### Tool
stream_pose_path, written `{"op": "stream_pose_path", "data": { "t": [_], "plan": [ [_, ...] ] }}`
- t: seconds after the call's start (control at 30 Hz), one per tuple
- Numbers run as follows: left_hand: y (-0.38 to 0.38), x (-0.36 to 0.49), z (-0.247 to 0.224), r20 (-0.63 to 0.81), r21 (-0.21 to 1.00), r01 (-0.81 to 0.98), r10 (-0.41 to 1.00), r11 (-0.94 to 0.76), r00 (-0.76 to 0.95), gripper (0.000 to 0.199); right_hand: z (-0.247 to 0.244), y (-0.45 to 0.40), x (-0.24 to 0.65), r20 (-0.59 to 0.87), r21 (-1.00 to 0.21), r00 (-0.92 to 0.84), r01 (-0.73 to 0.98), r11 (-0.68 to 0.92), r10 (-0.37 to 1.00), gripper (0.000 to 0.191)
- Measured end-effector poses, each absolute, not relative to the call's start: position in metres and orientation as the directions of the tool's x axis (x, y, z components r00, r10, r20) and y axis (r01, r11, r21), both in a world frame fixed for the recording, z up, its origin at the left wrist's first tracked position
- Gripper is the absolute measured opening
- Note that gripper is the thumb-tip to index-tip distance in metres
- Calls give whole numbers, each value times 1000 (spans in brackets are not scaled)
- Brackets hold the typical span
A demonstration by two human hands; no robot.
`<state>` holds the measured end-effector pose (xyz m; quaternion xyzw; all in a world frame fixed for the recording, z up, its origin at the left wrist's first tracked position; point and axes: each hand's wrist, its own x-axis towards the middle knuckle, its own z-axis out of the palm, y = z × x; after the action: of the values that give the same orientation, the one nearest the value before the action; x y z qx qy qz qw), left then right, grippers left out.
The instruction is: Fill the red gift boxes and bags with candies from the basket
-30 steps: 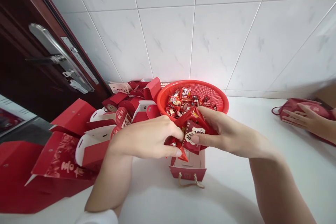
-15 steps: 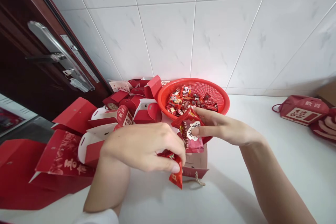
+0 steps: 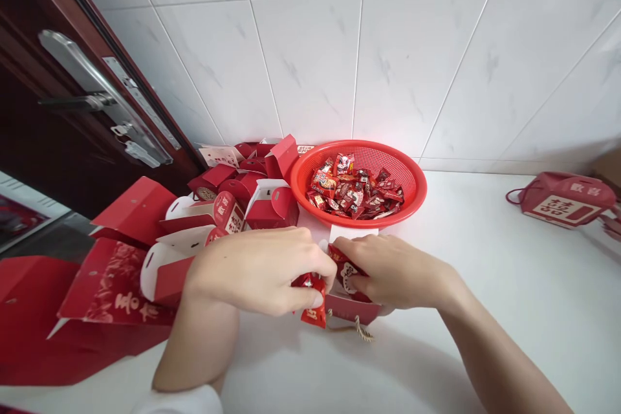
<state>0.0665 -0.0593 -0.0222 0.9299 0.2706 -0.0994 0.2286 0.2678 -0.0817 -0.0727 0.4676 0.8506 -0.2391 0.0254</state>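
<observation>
- Left hand (image 3: 272, 272) clutches wrapped sweets (image 3: 315, 312) beside the small open box (image 3: 352, 311); how many, I can't tell.
- Right hand (image 3: 398, 270) grips a dark-red packet (image 3: 347, 273) at that box's mouth.
- Red basket (image 3: 420, 189) stands behind, on the tabletop (image 3: 490, 246).

The right hand (image 3: 398, 267) masks much of a red paper gift box (image 3: 352, 310) at center; another person's hand (image 3: 616, 220) is cropped at right, a dark wooden door (image 3: 24, 142) at upper left.
</observation>
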Motion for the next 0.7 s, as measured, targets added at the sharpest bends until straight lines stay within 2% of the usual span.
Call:
{"op": "stream_pose_path", "data": {
  "t": [0.1, 0.2, 0.4, 0.47, 0.6, 0.7],
  "plan": [
    [-61, 66, -22, -348, 363, 559, 448, -745, 823, 15, -83, -81, 258, -293, -246, -574, 818, 520, 765, 17],
    [-64, 65, -22, -337, 377, 546, 438, -748, 834, 16, -86, -80, 254, -301, -191, -583, 812, 551, 755, 23],
    [-68, 64, -25, -316, 391, 519, 419, -760, 851, 18, -80, -83, 251, -286, -157, -534, 845, 511, 795, 20],
    [-68, 64, -25, -313, 391, 521, 423, -759, 850, 18, -77, -85, 251, -244, -181, -564, 826, 534, 789, 21],
    [-68, 64, -24, -317, 389, 529, 429, -754, 846, 18, -75, -88, 254, -205, -268, -681, 730, 629, 703, 22],
    [-68, 65, -25, -327, 381, 525, 421, -761, 846, 18, -77, -89, 254, -319, -230, -727, 682, 695, 608, 26]
  ]
}}
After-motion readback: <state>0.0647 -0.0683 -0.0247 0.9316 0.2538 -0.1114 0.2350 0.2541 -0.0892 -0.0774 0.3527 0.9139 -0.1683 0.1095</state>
